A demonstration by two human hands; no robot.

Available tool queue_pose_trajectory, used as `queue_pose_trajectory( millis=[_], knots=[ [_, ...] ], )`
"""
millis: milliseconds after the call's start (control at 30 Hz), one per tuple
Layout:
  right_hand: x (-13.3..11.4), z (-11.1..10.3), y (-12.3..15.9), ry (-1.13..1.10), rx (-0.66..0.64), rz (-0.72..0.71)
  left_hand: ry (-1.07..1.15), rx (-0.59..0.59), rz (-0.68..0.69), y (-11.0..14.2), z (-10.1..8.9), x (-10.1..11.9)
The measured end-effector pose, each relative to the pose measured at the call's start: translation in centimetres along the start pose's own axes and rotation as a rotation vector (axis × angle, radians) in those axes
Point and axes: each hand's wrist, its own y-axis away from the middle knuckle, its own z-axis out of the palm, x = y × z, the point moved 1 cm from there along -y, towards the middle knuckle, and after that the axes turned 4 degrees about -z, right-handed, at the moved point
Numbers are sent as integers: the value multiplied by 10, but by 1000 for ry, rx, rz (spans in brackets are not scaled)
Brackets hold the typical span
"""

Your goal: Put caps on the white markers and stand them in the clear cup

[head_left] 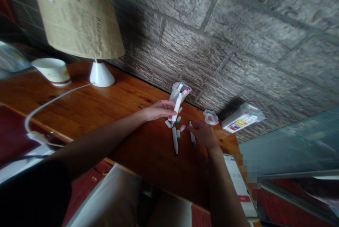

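Observation:
My left hand [159,109] is closed around a white marker [176,108] and holds it beside a clear plastic marker case [180,91] that stands against the brick wall. My right hand [203,133] rests on the wooden desk [111,114], its fingers curled over another marker [192,136] lying there. Several more markers and coloured caps [175,138] lie loose on the desk between the two hands.
A clear lid [211,117] and a clear box with a coloured label [242,117] lie near the wall at the right. A lamp with a white base [101,75], its cable and a white bowl [53,71] stand at the left. A phone [239,184] lies by my right forearm.

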Motion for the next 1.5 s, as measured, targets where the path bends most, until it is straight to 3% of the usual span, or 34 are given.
queue_pose_trajectory(
  millis=[167,367,567,767,1167,1500],
  knots=[
    [-6,1,-2,-176,58,-57,19,-30,6,1,0,1],
    [-28,-4,5,-629,136,-280,-39,-40,-6,2,0,0],
    [-62,-4,21,-954,62,-403,-93,-235,-117,6,13,-2],
    [-68,0,23,-991,-13,-427,-64,-315,-142,11,24,5],
    [-66,3,21,-1011,-30,-404,-49,-360,-166,10,21,3],
    [-65,4,20,-978,-33,-389,-90,-288,-153,10,18,2]
  ],
)
